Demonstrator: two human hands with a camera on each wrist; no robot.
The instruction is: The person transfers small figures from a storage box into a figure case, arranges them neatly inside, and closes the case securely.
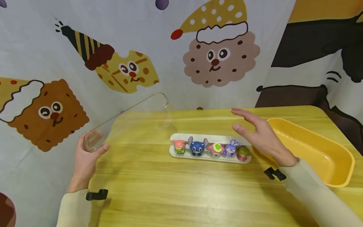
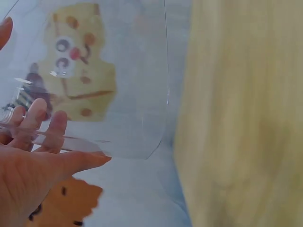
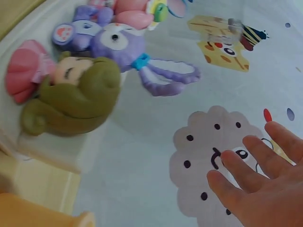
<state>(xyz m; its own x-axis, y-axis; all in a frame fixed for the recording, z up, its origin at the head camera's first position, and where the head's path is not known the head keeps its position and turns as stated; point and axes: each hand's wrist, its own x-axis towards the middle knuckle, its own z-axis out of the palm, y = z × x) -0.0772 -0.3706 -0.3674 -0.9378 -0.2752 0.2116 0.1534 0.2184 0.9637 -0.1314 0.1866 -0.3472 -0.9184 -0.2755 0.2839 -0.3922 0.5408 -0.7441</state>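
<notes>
At the left of the head view, my left hand [image 1: 88, 159] grips one end of a clear plastic cover [image 1: 141, 113], tilted up with its far end over the table. Seen from the left wrist, its fingers show through the clear wall [image 2: 137, 94] while the thumb lies outside. A long white tray [image 1: 210, 159] carries several small figures in a row, among them a blue one with big ears [image 1: 197, 147], a purple rabbit [image 1: 231, 149] and a brown-haired doll [image 3: 75, 99]. Beyond the tray's right end hovers my right hand [image 1: 263, 137], fingers extended, holding nothing.
A yellow plastic basin [image 1: 347, 157] stands on the right of the wooden table [image 1: 170, 189], partly behind my right forearm. A cloth backdrop [image 1: 170, 56] printed with cartoon biscuits and cheese hangs behind the table and along its left side.
</notes>
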